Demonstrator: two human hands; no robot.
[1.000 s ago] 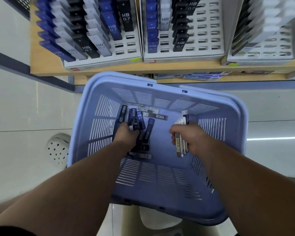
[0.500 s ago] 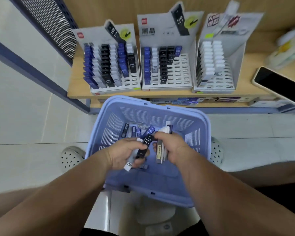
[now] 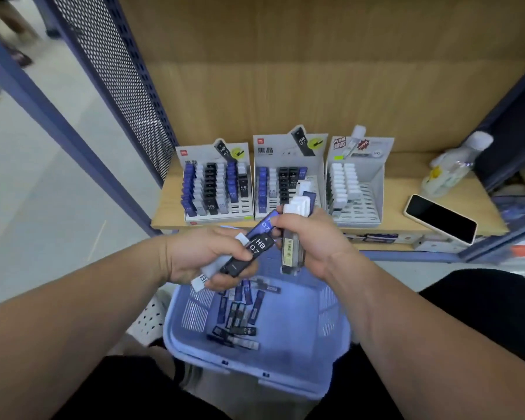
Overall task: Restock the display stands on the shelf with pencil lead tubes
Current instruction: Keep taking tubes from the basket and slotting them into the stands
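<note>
My left hand (image 3: 200, 256) grips a few pencil lead tubes: a black one marked HB 0.7 (image 3: 249, 253), a blue one and a white one. My right hand (image 3: 319, 237) holds a bundle of clear, white-capped tubes (image 3: 294, 231) upright. Both hands are above the blue basket (image 3: 288, 380), where several more tubes (image 3: 240, 316) lie loose. Three display stands sit on the wooden shelf: the left stand (image 3: 215, 183) nearly full, the middle stand (image 3: 285, 180) partly filled, and the right stand (image 3: 358, 183) with white tubes only at its left.
A phone (image 3: 440, 218) lies at the shelf's front right edge. A clear plastic bottle (image 3: 449, 168) lies behind it. A perforated metal panel (image 3: 125, 86) closes the shelf's left side. More packets lie on a lower shelf (image 3: 373, 237).
The view has lifted from the basket to the shelf. Both hands have risen out of the basket with tubes and come together in front of the middle stand.
</note>
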